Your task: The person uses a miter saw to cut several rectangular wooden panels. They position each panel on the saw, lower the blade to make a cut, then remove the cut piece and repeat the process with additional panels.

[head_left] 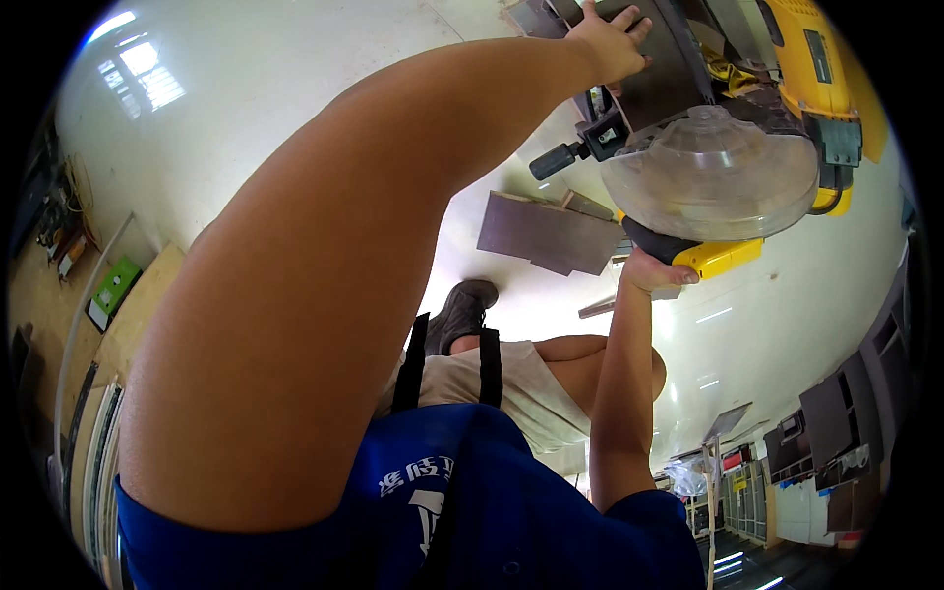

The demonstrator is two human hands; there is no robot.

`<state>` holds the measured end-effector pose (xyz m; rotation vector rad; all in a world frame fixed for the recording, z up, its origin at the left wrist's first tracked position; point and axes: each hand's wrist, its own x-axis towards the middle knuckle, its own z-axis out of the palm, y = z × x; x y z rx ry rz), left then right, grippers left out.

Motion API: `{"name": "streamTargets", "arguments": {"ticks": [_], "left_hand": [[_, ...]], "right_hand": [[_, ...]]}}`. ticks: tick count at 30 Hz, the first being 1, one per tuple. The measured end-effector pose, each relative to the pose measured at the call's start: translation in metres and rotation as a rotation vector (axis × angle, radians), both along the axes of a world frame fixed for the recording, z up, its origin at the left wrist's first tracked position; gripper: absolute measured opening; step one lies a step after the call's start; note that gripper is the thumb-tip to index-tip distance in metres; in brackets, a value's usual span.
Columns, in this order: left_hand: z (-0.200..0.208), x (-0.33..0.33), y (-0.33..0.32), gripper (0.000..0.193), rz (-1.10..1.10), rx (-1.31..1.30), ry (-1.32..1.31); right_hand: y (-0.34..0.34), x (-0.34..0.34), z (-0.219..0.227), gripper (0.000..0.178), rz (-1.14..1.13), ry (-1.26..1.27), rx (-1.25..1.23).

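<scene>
My right hand is wrapped round the black-and-yellow handle of a miter saw. The saw's clear, scuffed blade guard bulges just above that hand and hides the blade. A yellow motor housing stands behind the guard at the upper right. My left arm reaches far forward, and my left hand lies with spread fingers on a dark flat board. A black clamp with a ribbed knob sits at the saw's left, below the left hand.
Dark board offcuts lie on the pale, glossy floor below the saw. My shoe is near them. A green box rests on a wooden surface at the far left. Dark panels and shelving are at the lower right.
</scene>
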<state>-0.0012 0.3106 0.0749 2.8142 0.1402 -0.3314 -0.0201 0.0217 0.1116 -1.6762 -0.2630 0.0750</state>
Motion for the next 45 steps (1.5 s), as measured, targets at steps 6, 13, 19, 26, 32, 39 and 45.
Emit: {"name": "streamTargets", "arguments": {"ticks": [6, 13, 19, 26, 32, 39, 45], "left_hand": [[0.001, -0.001, 0.002, 0.061, 0.014, 0.014, -0.022], [0.007, -0.002, 0.006, 0.063, -0.006, -0.037, 0.022], [0.003, 0.001, 0.005, 0.061, 0.013, -0.024, -0.005], [-0.005, 0.000, 0.001, 0.056, 0.041, 0.008, -0.039], [0.016, -0.004, 0.007, 0.051, 0.004, -0.035, 0.014], [0.005, -0.001, 0.000, 0.055, 0.025, 0.030, 0.045], [-0.021, 0.006, -0.008, 0.069, 0.060, 0.097, 0.117]], "right_hand": [[-0.002, 0.001, -0.003, 0.097, 0.027, -0.062, -0.042], [-0.003, 0.002, -0.004, 0.097, 0.053, -0.050, -0.005], [-0.003, 0.002, -0.002, 0.107, 0.051, -0.008, -0.058], [-0.003, -0.001, -0.002, 0.100, 0.032, -0.109, -0.115], [-0.004, 0.002, -0.005, 0.098, -0.012, -0.159, -0.117], [-0.036, 0.015, -0.034, 0.100, 0.100, 0.116, 0.151], [0.009, 0.005, 0.008, 0.096, 0.012, 0.159, 0.062]]}}
